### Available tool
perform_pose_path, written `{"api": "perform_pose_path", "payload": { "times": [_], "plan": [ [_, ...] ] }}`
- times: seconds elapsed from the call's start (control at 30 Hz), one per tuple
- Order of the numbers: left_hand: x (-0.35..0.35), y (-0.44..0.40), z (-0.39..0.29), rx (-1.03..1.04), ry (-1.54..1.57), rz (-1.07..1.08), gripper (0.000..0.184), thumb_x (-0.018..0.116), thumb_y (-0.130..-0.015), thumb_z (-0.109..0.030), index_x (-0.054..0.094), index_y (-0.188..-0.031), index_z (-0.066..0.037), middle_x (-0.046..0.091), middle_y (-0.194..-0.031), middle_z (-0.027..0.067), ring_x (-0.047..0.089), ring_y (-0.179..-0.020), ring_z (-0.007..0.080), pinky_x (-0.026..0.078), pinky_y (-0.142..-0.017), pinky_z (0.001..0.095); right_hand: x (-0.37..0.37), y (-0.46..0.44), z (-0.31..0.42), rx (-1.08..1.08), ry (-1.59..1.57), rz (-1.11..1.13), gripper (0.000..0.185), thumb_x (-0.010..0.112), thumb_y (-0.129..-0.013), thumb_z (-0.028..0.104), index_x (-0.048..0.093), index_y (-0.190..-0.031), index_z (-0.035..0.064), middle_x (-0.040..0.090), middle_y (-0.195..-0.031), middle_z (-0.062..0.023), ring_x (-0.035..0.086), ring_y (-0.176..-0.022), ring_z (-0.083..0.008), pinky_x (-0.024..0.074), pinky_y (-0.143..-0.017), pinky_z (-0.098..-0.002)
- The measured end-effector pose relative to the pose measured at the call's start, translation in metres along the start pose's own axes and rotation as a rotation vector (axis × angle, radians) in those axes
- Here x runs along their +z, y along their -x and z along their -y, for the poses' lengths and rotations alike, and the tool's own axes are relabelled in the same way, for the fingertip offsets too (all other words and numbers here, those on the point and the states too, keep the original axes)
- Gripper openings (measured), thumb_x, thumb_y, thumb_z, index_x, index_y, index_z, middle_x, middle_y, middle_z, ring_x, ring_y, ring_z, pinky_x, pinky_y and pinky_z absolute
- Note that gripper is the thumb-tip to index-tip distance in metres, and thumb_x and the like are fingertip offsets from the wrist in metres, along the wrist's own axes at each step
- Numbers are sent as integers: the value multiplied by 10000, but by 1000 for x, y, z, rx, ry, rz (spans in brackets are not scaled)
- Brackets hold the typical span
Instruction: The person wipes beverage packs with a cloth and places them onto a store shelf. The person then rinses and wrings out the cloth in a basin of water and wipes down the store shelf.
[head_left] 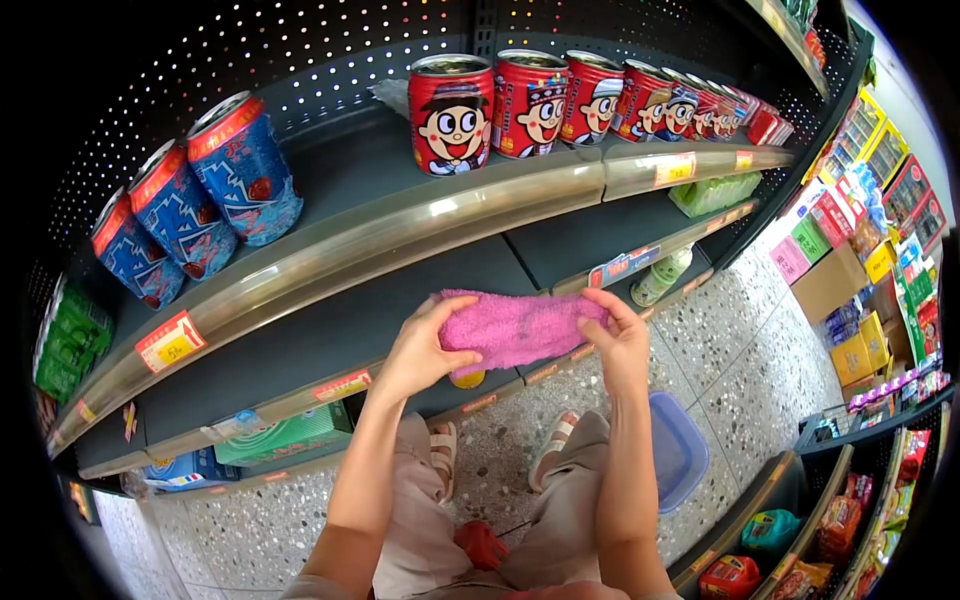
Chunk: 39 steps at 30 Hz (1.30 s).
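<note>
A pink cloth (pixel 520 330) is stretched between my two hands, in front of the store shelves. My left hand (pixel 430 345) pinches its left end between thumb and fingers. At the right end, my right hand (pixel 615 335) grips the cloth's upper corner. The cloth looks folded or bunched, with a darker patch near its middle. Behind and above it, red cans (pixel 450 120) with cartoon faces stand in a row on the upper shelf (pixel 350 190).
Blue cans (pixel 245 175) stand at the shelf's left, green cans (pixel 75 335) beyond them. A green bottle (pixel 662 275) is on a lower shelf. On the speckled floor (pixel 500 470) sits a bluish plastic tub (pixel 680 455). Snack racks (pixel 800 500) stand at lower right.
</note>
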<state>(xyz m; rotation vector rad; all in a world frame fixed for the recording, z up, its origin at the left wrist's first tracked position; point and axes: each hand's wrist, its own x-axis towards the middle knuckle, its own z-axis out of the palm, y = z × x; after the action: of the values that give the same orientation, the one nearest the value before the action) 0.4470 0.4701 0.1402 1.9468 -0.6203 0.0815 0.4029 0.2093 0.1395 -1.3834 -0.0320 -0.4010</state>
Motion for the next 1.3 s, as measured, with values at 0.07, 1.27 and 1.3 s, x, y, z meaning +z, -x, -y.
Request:
{"api": "perform_pose_path", "payload": {
  "times": [0.07,1.27,1.3],
  "plan": [
    [4,3,-1,113,-195,-29,696,806,-647,-33,563,-1297,-79,625,-1070,173,614,-1008,371,482,-935,394,-1,-2,-7,-177,154,111,419,709,-748,-44,626,-1159,-32,616,-1052,-84,609,-970,-166,497,-795,-294],
    [76,-3,-6,-344,336,-133,304,581,-976,-287,682,-999,0,625,-698,0,527,-647,45,443,-581,250,69,24,-20,-111,582,-103,200,635,-818,125,659,-962,-12,668,-837,-229,666,-771,-398,527,-698,-424],
    [74,-3,-14,-344,354,-124,302,579,-981,-290,671,-1032,-6,625,-746,-19,534,-669,41,448,-602,231,71,26,-18,-164,622,-66,216,633,-818,121,655,-983,-16,662,-891,-230,660,-818,-397,523,-724,-421]
  ]
}}
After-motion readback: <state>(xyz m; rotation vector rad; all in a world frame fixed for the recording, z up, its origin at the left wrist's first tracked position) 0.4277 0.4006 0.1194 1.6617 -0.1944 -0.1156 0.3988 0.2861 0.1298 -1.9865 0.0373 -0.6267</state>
